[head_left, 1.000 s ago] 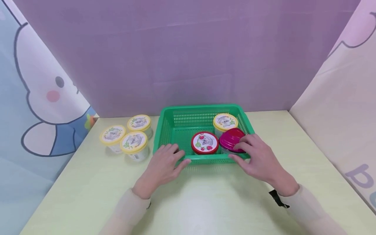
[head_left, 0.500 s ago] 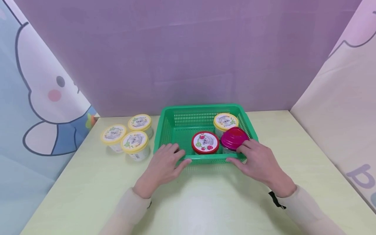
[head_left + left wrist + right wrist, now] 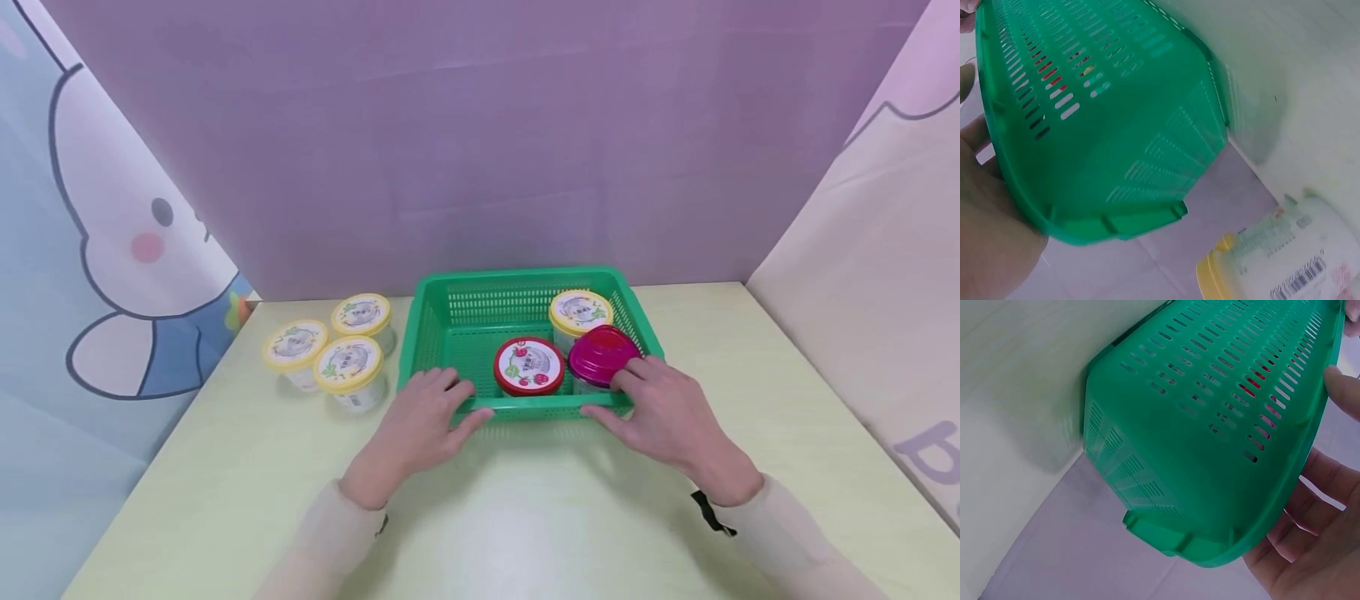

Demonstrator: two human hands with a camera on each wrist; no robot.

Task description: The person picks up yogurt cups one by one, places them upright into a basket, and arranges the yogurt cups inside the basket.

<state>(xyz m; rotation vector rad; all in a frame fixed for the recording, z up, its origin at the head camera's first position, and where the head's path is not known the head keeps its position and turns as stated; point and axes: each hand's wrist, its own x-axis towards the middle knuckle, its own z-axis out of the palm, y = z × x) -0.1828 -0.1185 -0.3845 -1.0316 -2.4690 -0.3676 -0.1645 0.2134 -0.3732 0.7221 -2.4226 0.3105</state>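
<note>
A green plastic basket (image 3: 517, 402) stands on the table in the head view. Over the left part of its near rim curl the fingers of my left hand (image 3: 420, 417), thumb on the outside. My right hand (image 3: 671, 412) grips the same rim near the right corner. Inside, a red-lidded tub (image 3: 528, 367) sits at the front middle. To its right is a tub with a magenta lid (image 3: 602, 357), close to my right fingers. Behind them stands a yellow-lidded tub (image 3: 581, 312). Both wrist views show the basket's slotted wall (image 3: 1104, 119), with fingers partly hidden by the rim.
Several yellow-lidded tubs (image 3: 348, 364) stand together left of the basket; one tub (image 3: 1297, 256) shows in the left wrist view. A purple backdrop (image 3: 495, 150) rises behind the table (image 3: 495, 517), and printed panels flank it.
My right hand has slid from the magenta lid onto the basket's near rim. The left hand keeps its grip. The tubs and basket look unmoved, apart from a slight shift of the view.
</note>
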